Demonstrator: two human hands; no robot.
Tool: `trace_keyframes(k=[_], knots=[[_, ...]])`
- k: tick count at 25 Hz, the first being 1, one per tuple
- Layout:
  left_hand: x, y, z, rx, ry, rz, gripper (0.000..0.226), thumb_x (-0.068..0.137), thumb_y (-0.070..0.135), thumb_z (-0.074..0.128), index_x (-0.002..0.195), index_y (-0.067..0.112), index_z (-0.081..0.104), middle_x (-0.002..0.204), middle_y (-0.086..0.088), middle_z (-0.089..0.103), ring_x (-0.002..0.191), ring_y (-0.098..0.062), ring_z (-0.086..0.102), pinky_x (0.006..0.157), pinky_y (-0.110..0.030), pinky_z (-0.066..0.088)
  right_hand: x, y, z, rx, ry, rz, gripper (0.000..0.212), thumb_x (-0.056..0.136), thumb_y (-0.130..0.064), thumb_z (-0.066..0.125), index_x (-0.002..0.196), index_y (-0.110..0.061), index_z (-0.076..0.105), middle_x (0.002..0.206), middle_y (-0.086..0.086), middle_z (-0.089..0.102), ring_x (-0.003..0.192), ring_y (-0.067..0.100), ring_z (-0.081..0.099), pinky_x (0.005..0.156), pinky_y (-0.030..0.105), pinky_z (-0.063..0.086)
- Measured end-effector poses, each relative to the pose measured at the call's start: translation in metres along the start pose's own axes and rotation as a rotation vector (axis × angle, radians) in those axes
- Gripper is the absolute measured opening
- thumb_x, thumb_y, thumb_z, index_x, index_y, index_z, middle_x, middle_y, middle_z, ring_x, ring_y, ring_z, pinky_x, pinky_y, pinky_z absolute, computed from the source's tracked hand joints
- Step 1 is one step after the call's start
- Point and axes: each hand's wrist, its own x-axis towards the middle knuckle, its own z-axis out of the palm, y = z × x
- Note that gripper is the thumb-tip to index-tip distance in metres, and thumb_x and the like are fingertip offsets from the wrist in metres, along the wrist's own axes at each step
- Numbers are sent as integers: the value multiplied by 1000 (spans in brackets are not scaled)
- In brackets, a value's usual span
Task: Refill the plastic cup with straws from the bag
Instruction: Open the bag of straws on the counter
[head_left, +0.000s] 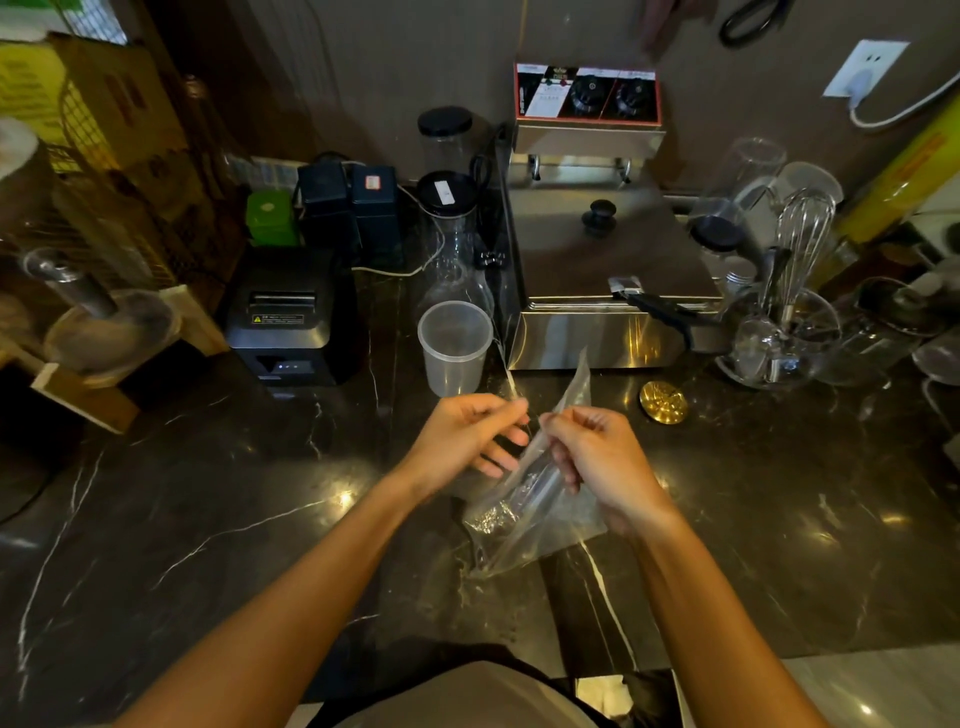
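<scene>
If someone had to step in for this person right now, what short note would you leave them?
Left hand: pinches a thin strip at the top of the bag, held up toward the cup.
Right hand: grips the other side of the clear plastic bag, which hangs between both hands above the dark counter.
Plastic cup: upright on the counter just beyond the hands, beside the steel fryer; looks empty.
Done: bag in hand, apparently being opened.
Left: finish opening it, take out the straws (too blurred to make out inside), stand them in the cup.
</scene>
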Motion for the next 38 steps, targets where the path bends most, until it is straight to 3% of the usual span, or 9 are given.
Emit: trace_keyframes(k=[2,6,10,14,17,22,30,35,38], knots=[[4,0,1,33,-84,46,28,96,32,68,102,6,76,95,-18,78,76,-26,76,70,-39,61,6,1,0,5,16,-5,23,100,-14,62,80,-6,68,57,1,51,48,10,43,43,22,36],[8,-4,5,44,-160,48,21,95,25,71,104,8,76,99,-20,78,94,-42,75,77,-47,62,16,8,3,62,23,19,29,100,-24,67,74,-11,66,55,-1,50,47,10,41,44,20,37],[10,-4,-4,1,-188,-19,21,97,20,68,105,2,75,93,-11,80,85,-23,78,72,-33,64,23,18,2,165,-98,70,32,98,-33,69,77,-8,68,58,5,52,48,13,46,50,23,44],[12,-5,-13,-12,-172,-43,15,98,15,67,102,5,78,88,-8,79,82,-18,77,70,-30,63,28,22,2,234,-189,70,32,99,-30,66,76,-9,70,59,6,56,50,14,49,56,26,47],[16,-2,-9,-2,-111,-30,16,97,9,66,101,0,78,84,-6,79,79,-15,77,69,-30,64,30,16,4,159,-148,66,25,101,-19,65,84,-2,68,60,7,59,53,16,55,54,29,53],[17,12,-8,64,-231,-52,18,93,10,72,109,7,77,88,-7,79,77,-15,75,65,-26,62,29,8,3,128,9,-10,17,101,-7,61,86,-2,69,67,12,62,52,17,57,51,31,55],[15,8,0,-202,-157,-141,26,89,9,75,113,-3,74,88,-10,78,79,-14,75,71,-22,62,13,4,-5,181,-115,67,21,104,-14,58,90,0,66,65,7,57,49,15,49,47,30,53],[10,13,13,-62,-1,-86,8,87,1,76,94,2,80,74,-11,76,67,-16,73,62,-24,61,10,4,-10,46,-50,39,17,96,-3,59,84,7,67,68,20,56,47,17,51,50,32,54],[5,16,20,-18,54,-65,8,87,-1,74,88,5,80,70,-12,75,63,-16,72,61,-26,62,7,1,-10,14,-13,44,20,93,0,59,74,4,65,60,17,56,43,18,52,48,31,53]])
